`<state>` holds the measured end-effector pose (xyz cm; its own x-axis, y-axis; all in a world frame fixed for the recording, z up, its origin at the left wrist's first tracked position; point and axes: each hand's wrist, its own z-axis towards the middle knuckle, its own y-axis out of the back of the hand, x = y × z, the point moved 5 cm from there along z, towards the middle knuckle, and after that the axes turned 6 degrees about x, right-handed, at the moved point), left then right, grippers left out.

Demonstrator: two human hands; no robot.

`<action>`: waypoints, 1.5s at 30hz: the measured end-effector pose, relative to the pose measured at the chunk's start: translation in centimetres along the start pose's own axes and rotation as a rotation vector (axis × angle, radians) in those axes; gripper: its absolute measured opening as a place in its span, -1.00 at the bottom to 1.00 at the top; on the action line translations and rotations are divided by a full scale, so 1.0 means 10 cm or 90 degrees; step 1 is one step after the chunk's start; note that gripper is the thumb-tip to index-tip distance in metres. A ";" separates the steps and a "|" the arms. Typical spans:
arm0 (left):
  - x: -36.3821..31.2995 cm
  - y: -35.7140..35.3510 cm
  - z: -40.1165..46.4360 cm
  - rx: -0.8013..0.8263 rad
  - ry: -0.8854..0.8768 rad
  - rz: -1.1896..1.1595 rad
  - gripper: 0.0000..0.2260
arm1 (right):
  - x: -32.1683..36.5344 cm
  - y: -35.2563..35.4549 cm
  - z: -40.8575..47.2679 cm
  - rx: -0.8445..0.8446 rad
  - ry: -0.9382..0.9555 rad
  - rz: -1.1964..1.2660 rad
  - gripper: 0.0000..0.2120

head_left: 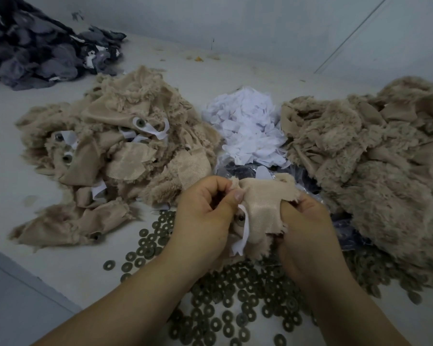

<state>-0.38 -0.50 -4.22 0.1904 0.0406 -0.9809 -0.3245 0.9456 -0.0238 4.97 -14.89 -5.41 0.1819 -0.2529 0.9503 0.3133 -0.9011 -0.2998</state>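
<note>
The beige plush piece [260,203] sits at lower centre of the frame, held above the tabletop [23,196] between 2 hands, smooth backing side up.

Left hand [203,221]: fingers curled, thumb pressed to the piece's upper left edge, pinching it. Right hand [308,226]: fingers curled and tucked into the piece's right edge, gripping it. Neither hand is open.

A white strip [243,233] hangs from the piece just beside the left thumb. A small dark round eye part [240,217] shows beside the strip; whether it is seated in the fabric cannot be told.

Dark ring washers [235,308] lie scattered on the tabletop beneath and around both forearms, at bottom centre.

Left of centre lies a pile of beige plush pieces [125,136], several carrying white strips and round eyes. A second beige plush pile [373,158] fills the right of the frame. Between the 2 piles, at centre, is a heap of white scraps [248,128], with a clear bag [243,171] of dark contents just below it. A dark grey fabric heap [35,51] occupies the upper left.
</note>
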 end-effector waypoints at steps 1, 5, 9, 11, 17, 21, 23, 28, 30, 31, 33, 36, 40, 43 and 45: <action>0.00 0.00 0.00 -0.001 0.000 0.001 -0.81 | 0.00 0.01 0.00 -0.009 0.001 0.002 -0.79; -0.02 -0.02 -0.01 -0.001 0.008 -0.005 -0.78 | -0.03 -0.03 -0.01 0.016 -0.008 -0.025 -0.80; -0.03 -0.04 -0.01 -0.004 0.008 -0.008 -0.76 | -0.07 -0.02 -0.01 0.022 -0.038 0.006 -0.80; -0.02 -0.04 -0.01 -0.007 0.013 -0.010 -0.76 | -0.09 -0.02 0.00 0.031 -0.045 0.004 -0.81; 0.00 -0.03 -0.01 -0.011 0.026 0.007 -0.79 | -0.10 -0.03 0.00 0.055 -0.036 0.015 -0.79; 0.01 -0.03 -0.01 -0.008 0.038 -0.003 -0.84 | -0.06 -0.04 -0.02 0.063 -0.003 -0.019 -0.72; 0.02 -0.02 -0.02 -0.006 0.038 0.006 -0.84 | -0.06 -0.06 -0.02 0.069 -0.004 -0.004 -0.80; 0.00 0.02 0.00 -0.022 0.029 0.043 -0.85 | -0.06 -0.01 -0.01 0.028 -0.044 0.046 -0.76; -0.03 0.02 -0.01 -0.024 0.014 0.072 -0.84 | -0.03 -0.03 -0.02 0.036 -0.048 0.062 -0.76; -0.05 0.01 -0.01 -0.019 -0.002 0.096 -0.84 | -0.02 -0.05 -0.02 0.062 -0.035 0.031 -0.73; -0.10 -0.03 -0.02 -0.003 -0.042 0.143 -0.84 | -0.01 -0.11 -0.05 0.087 0.004 -0.039 -0.77; -0.12 -0.08 -0.05 0.015 -0.079 0.169 -0.83 | 0.01 -0.08 -0.06 0.031 0.029 -0.074 -0.89; -0.12 -0.07 -0.05 0.027 -0.082 0.156 -0.84 | 0.06 -0.01 -0.03 -0.046 0.058 -0.159 -0.90; -0.10 -0.06 -0.04 0.026 -0.060 0.120 -0.86 | 0.02 -0.02 -0.06 -0.013 0.046 -0.149 -0.95; -0.08 -0.05 -0.04 0.020 -0.036 0.091 -0.85 | 0.04 -0.03 -0.07 -0.011 0.056 -0.156 -0.94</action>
<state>-0.78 -1.12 -3.50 0.1969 0.1936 -0.9611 -0.3239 0.9381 0.1226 4.29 -15.02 -4.89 0.0202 -0.0551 0.9983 0.3224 -0.9448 -0.0587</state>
